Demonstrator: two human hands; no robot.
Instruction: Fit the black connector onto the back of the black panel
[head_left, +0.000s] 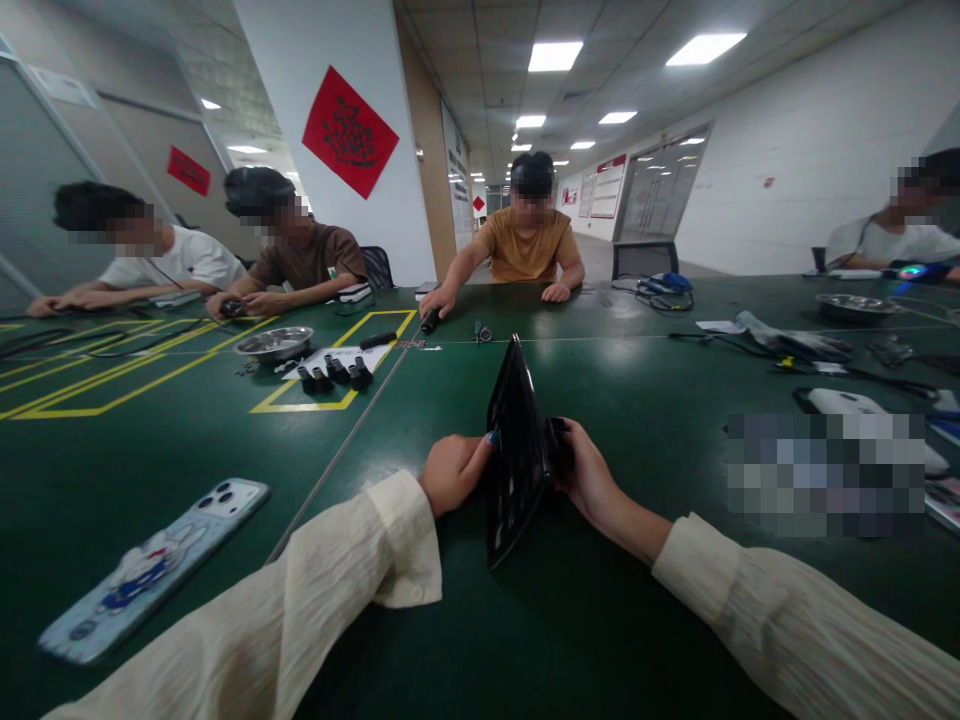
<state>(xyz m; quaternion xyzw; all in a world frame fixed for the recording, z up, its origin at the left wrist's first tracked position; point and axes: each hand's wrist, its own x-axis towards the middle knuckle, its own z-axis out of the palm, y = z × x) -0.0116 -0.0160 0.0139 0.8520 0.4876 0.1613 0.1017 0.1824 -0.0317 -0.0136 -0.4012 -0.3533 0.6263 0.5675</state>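
Observation:
A thin, glossy black panel [516, 460] stands on edge between my hands, seen nearly side-on over the green table. My left hand [456, 472] grips its left face, with the thumb pressed against it and the other fingers mostly hidden. Behind the panel, on its right side, my right hand [589, 468] closes around a dark black piece [559, 448]. Whether that piece is joined to the panel I cannot tell. To the left of my left sleeve lies a phone in a light blue cartoon case [161, 570].
Across the green table [360, 440] are a metal bowl [276, 344], several black cylindrical parts [337, 374] and a small tool [480, 333]. A person opposite [529, 245] reaches toward a black object [430, 320]. Cables, a glove [795, 338] and a second bowl [855, 306] lie right.

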